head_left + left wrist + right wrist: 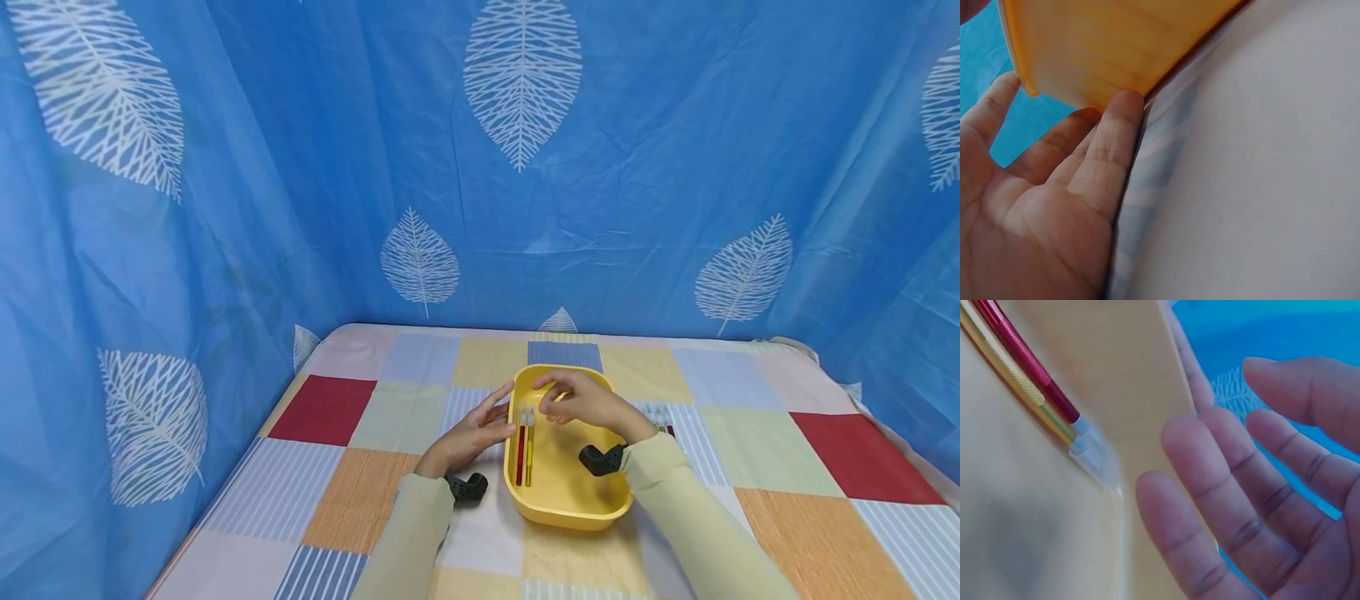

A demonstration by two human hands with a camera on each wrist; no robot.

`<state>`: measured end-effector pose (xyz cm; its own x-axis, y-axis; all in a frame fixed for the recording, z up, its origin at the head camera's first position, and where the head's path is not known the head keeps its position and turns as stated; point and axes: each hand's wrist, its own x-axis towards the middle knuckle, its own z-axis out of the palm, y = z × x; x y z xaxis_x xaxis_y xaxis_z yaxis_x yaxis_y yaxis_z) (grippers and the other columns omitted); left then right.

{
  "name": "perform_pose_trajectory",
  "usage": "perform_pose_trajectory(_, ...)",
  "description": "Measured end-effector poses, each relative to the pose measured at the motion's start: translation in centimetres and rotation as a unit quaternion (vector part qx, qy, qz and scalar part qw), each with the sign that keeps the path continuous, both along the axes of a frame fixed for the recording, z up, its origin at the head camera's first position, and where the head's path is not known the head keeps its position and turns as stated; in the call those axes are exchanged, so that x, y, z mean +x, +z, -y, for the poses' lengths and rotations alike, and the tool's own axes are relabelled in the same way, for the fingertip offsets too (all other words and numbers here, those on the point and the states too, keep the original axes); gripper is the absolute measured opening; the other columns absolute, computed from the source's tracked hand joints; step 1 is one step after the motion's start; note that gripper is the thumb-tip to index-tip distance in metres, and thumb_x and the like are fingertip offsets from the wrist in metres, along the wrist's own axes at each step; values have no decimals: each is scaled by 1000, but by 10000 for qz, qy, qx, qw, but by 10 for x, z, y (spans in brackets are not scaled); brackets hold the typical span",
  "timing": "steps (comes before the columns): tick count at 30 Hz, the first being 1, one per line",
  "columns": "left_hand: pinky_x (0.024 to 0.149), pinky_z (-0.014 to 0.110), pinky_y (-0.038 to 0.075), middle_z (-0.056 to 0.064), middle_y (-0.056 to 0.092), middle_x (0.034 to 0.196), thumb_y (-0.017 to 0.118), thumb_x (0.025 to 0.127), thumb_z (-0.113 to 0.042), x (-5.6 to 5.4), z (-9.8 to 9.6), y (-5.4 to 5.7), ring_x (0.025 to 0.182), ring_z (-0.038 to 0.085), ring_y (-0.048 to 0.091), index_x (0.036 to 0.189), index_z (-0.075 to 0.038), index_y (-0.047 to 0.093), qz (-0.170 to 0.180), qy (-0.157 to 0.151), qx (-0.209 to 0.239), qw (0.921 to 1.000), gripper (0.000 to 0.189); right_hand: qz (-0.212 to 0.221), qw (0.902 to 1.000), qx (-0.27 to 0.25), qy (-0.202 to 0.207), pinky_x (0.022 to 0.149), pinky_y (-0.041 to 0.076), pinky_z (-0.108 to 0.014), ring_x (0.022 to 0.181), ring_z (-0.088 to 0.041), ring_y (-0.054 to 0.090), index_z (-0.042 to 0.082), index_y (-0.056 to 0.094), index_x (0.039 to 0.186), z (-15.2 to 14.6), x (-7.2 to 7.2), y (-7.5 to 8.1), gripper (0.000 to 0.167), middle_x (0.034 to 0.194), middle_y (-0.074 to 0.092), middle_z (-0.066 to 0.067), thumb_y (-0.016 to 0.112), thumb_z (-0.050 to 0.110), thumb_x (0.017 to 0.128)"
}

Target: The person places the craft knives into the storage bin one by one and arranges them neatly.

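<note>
A yellow tray (573, 512) stands on the cloth. Inside it, along the left wall, a red pen-style craft knife (521, 454) and a gold one (529, 458) lie side by side; both have knurled grips and clear caps in the right wrist view. My left hand (468, 435) rests its extended fingers against the outside of the tray's left wall. Over the far half of the tray hovers my right hand (583, 402), its fingers loosely bent and holding nothing. Close to the knives' caps, the right fingertips (1179, 440) are apart from them.
Just right of the tray lie several more capped pens (662, 417), partly hidden by my right forearm. A patchwork cloth (420, 492) covers the table. Blue curtains (600, 208) with white leaf prints hang behind and at both sides.
</note>
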<state>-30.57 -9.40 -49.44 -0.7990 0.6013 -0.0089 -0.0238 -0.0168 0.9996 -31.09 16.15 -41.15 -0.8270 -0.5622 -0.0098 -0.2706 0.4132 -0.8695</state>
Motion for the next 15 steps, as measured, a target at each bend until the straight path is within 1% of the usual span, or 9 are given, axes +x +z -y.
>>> perform_pose_trajectory(4, 126, 56, 36, 25, 23, 176, 57, 110, -9, 0, -1, 0, 161, 44, 29, 176, -20, 13, 75, 66, 4, 9999, 80, -131, 9998, -124, -60, 84, 66, -44, 95, -38, 74, -15, 59, 139, -3, 4, 2, 40, 105, 73, -16, 68, 7, 107)
perform_pose_trajectory(8, 125, 55, 37, 25, 24, 176, 56, 111, -9, 0, -3, 0, 160, 44, 29, 176, -19, 15, 47, 149, -84, 9998, 78, -297, 9991, -270, -126, 86, 65, -41, 99, -45, 73, -14, 60, 139, -9, 7, 4, 38, 110, 72, -22, 67, 7, 107)
perform_pose_trajectory(11, 124, 55, 38, 25, 25, 175, 56, 111, -9, 1, -3, 0, 160, 44, 29, 176, -19, 15, 20, 184, -116, 9998, 78, -397, 9980, -442, -224, 87, 66, -43, 101, -50, 72, -13, 62, 137, -14, 9, 6, 37, 110, 72, -22, 67, 7, 107)
perform_pose_trajectory(13, 125, 55, 38, 25, 25, 175, 57, 111, -8, 1, -3, 0, 161, 44, 29, 176, -19, 15, 26, 176, -85, 9998, 78, -478, 9969, -569, -268, 87, 66, -44, 99, -47, 73, -13, 63, 136, -18, 11, 7, 35, 109, 72, -21, 67, 6, 107)
perform_pose_trajectory(15, 125, 54, 38, 25, 25, 176, 57, 111, -8, 1, -2, 0, 161, 44, 29, 176, -19, 15, 50, 156, -59, 9998, 78, -552, 9957, -687, -292, 87, 66, -44, 96, -38, 75, -13, 63, 135, -21, 12, 7, 33, 108, 72, -20, 67, 4, 107)
